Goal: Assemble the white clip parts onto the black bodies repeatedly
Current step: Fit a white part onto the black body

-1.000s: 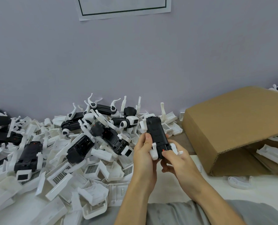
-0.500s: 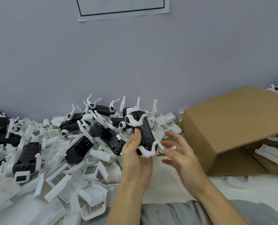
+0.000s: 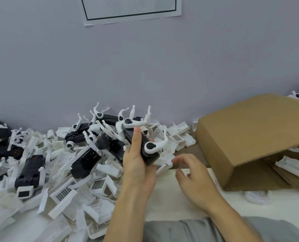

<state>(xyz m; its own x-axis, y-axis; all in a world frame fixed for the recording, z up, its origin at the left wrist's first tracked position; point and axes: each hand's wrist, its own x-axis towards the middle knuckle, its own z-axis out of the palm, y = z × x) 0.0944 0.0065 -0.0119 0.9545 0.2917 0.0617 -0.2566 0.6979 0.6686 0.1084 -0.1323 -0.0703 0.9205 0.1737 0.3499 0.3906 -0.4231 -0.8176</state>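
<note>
Black body (image 3: 141,145), fitted with white clips (image 3: 152,145), is gripped by the left hand (image 3: 136,161) above the pile of parts (image 3: 61,172); the right hand (image 3: 192,179) is held apart, fingers loosely spread, holding nothing.

The left hand (image 3: 138,165) grips a black body (image 3: 141,145) with white clips (image 3: 154,145) on it, held above a pile (image 3: 61,172) of white parts and black bodies. The right hand (image 3: 192,177) is beside it, fingers loosely bent, holding nothing. At the right a cardboard box (image 3: 250,133) lies on its side, with white parts inside.
</note>
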